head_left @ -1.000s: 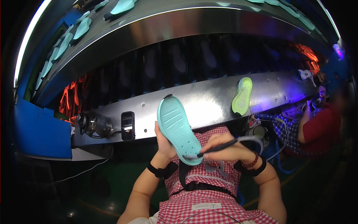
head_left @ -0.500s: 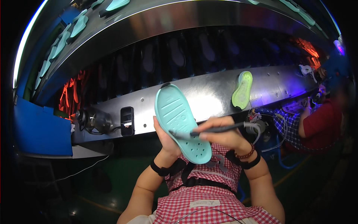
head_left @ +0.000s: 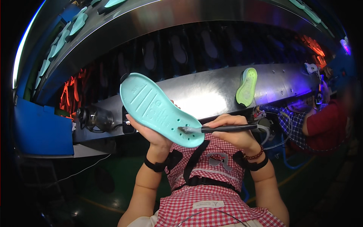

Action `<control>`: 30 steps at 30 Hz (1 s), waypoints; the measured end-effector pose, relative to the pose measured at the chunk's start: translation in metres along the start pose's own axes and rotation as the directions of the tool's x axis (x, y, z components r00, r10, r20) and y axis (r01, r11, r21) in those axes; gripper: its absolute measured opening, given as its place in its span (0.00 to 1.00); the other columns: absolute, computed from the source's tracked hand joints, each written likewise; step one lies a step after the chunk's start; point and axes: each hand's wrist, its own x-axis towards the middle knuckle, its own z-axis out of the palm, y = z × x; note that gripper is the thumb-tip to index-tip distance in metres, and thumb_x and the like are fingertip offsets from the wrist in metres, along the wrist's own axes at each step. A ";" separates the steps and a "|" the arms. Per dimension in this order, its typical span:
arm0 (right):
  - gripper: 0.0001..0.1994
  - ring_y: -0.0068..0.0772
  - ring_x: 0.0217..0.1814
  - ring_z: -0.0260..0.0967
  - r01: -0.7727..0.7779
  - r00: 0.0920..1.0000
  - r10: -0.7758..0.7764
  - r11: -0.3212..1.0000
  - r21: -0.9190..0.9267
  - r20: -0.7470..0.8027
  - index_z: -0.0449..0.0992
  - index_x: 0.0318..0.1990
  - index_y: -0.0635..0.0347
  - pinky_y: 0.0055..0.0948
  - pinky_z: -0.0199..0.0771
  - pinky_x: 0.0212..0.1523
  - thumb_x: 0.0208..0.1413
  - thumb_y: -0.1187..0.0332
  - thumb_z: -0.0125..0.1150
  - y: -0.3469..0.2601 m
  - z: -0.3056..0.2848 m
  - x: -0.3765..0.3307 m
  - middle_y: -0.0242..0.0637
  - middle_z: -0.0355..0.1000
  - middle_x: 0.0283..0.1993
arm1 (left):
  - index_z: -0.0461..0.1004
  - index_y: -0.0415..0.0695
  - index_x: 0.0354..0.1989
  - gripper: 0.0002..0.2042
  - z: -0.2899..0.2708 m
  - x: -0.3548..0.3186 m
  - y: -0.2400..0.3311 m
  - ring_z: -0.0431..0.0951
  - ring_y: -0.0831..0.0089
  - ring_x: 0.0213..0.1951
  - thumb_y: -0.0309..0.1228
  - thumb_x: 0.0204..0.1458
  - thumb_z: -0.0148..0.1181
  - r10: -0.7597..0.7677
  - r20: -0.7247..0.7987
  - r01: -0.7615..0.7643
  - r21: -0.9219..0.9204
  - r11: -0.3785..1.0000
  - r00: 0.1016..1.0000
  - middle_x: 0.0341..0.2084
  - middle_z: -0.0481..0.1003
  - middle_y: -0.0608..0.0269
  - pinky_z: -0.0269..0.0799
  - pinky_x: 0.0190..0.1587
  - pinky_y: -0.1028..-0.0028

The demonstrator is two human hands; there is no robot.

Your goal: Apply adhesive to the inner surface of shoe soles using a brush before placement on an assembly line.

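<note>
A turquoise shoe sole (head_left: 151, 104), moulded with ridges and small holes, lies tilted in my left hand (head_left: 153, 135). That hand is closed around the sole's near edge, with some fingers hidden beneath it. My right hand (head_left: 238, 136) grips a black-handled brush (head_left: 211, 129) that has a pale tube at its rear end. The bristles touch the sole's inner face among the holes of the wider end. A black piece sits on the sole's far, narrower end.
A yellow-green sole (head_left: 246, 89) lies on the metal ledge (head_left: 198, 96). Left are a dark device (head_left: 127, 125), partly covered, and a glass pot (head_left: 99, 120). Dark moulded stations (head_left: 179, 49) line the back. A blue panel (head_left: 45, 128) stands left; another person (head_left: 325, 126) works at right.
The turquoise sole has turned counterclockwise and shifted left, its far end now over the ledge's left part. The brush tip has moved from the sole's middle edge to the holed area.
</note>
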 end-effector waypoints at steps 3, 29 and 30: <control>0.12 0.32 0.42 0.70 0.158 0.959 -0.148 0.987 -0.022 0.244 0.77 0.36 0.62 0.26 0.70 0.45 0.39 0.79 0.65 -0.002 0.004 -0.003 0.36 0.75 0.36 | 0.63 0.42 0.50 0.42 -0.002 0.000 0.005 0.73 0.58 0.31 0.67 0.47 0.20 -0.006 0.078 0.006 -0.006 1.000 0.997 0.33 0.72 0.48 0.72 0.35 0.61; 0.10 0.37 0.41 0.74 0.201 0.835 -0.161 0.979 -0.018 0.527 0.77 0.35 0.64 0.29 0.74 0.44 0.41 0.79 0.63 -0.044 -0.015 0.005 0.46 0.74 0.37 | 0.61 0.31 0.52 0.26 -0.008 -0.011 0.028 0.75 0.64 0.40 0.40 0.50 0.46 -0.875 0.216 0.732 0.482 0.482 0.434 0.42 0.70 0.45 0.72 0.43 0.71; 0.10 0.38 0.42 0.73 0.237 0.870 -0.191 0.970 -0.045 0.455 0.77 0.35 0.65 0.30 0.73 0.45 0.42 0.78 0.63 -0.044 -0.016 0.006 0.46 0.74 0.37 | 0.61 0.31 0.52 0.26 -0.007 -0.011 0.029 0.75 0.64 0.40 0.40 0.50 0.46 -0.874 0.219 0.732 0.479 0.484 0.434 0.42 0.70 0.45 0.72 0.43 0.71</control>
